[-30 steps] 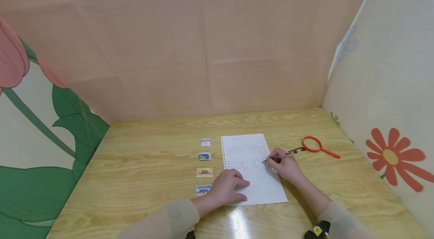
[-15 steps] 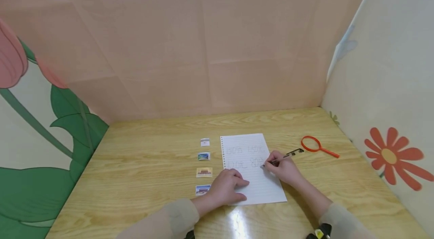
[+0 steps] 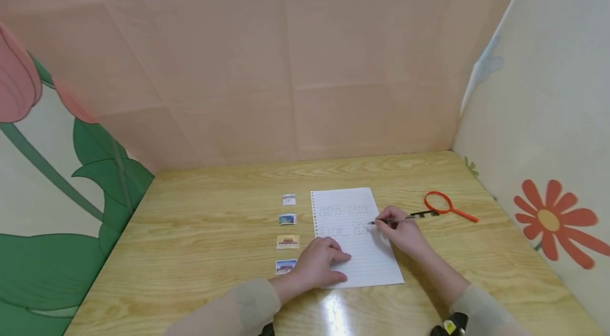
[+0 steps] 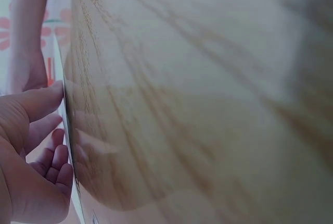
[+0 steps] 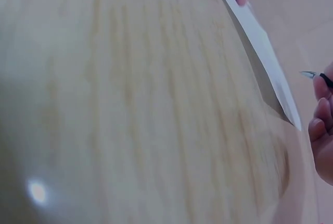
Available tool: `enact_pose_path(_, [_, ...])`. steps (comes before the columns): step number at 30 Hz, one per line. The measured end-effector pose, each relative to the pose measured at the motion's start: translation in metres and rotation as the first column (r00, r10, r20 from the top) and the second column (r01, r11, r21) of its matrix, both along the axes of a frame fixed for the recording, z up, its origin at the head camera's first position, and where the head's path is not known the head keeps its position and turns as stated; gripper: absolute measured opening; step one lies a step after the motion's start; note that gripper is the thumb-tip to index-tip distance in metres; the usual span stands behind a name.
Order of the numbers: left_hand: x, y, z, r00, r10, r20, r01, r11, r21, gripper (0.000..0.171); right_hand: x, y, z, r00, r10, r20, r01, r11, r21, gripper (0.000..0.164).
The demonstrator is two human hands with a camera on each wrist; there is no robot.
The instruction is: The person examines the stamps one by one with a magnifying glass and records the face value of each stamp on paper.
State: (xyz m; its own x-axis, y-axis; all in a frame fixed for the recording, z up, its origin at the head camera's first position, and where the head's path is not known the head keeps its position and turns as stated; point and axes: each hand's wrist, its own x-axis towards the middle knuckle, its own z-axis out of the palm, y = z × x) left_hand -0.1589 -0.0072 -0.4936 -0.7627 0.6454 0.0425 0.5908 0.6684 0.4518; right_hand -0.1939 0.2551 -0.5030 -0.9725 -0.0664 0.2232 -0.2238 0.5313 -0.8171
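A lined white sheet of paper (image 3: pixel 369 271) with punched holes down its left edge lies on the table, two rows of faint handwriting on its upper half. My left hand (image 3: pixel 318 263) rests on its lower left, thumb and index finger spread. Above the lower row of writing, my right hand (image 3: pixel 404 234) pinches a pen (image 3: pixel 413 216), its rear end slanting away to the right. The right wrist view shows a gap between the pen's silver tip (image 5: pixel 309 74) and the sheet.
Several small stamps stand in a column left of the sheet, including a yellow stamp (image 3: pixel 288 242); my left wrist partly covers the lowest stamp (image 3: pixel 284 266). An orange-red magnifying glass (image 3: pixel 464 215) lies to the right. Pink sheeting (image 3: pixel 286 87) closes off the table's far side.
The pen tip moved down slightly at the end of the lower row, where more marks now show, then came back up. The pen tilts flatter. My left hand stays put.
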Motion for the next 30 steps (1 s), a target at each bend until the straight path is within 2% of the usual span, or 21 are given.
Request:
enact_pose_path(6, [0.001,0.000,0.002,1.000,0.002,0.004,-0.002,1.000,-0.001,0.043,-0.001,0.003,-0.001,1.000,0.009,0.000,-0.009,1.000,0.026,0.009])
enact_pose_path(14, [0.001,0.000,0.002,1.000,0.014,0.024,-0.014,1.000,-0.004,0.043,-0.003,0.007,0.001,0.995,0.099,0.019,-0.098,0.995,-0.036,0.013])
enact_pose_path(18, [0.000,0.001,0.001,1.000,0.012,0.020,-0.012,1.000,-0.005,0.043,-0.002,0.010,0.002,0.994,0.104,0.024,-0.103,0.994,-0.032,0.016])
enact_pose_path(21, [0.000,0.000,0.001,1.000,0.010,0.019,-0.010,1.000,-0.002,0.043,-0.001,0.014,0.007,0.990,0.141,0.026,-0.140,0.990,-0.027,0.020])
enact_pose_path(24, [0.001,0.000,0.001,1.000,0.009,0.021,-0.009,1.000,0.000,0.043,-0.001,0.020,0.013,0.972,0.227,0.061,-0.219,0.968,-0.121,0.025])
enact_pose_path(26, [0.001,0.001,0.002,1.000,0.009,0.023,-0.009,1.000,-0.001,0.043,-0.002,0.023,0.013,0.955,0.286,0.078,-0.262,0.938,-0.228,0.027])
enact_pose_path(28, [0.001,0.001,0.002,1.000,0.009,0.026,-0.009,1.000,-0.004,0.043,-0.004,0.026,0.012,0.939,0.323,0.116,-0.265,0.898,-0.351,0.029])
enact_pose_path(30, [0.001,0.001,0.002,1.000,0.009,0.026,-0.008,1.000,-0.007,0.043,-0.005,0.028,0.012,0.934,0.329,0.139,-0.246,0.875,-0.418,0.034])
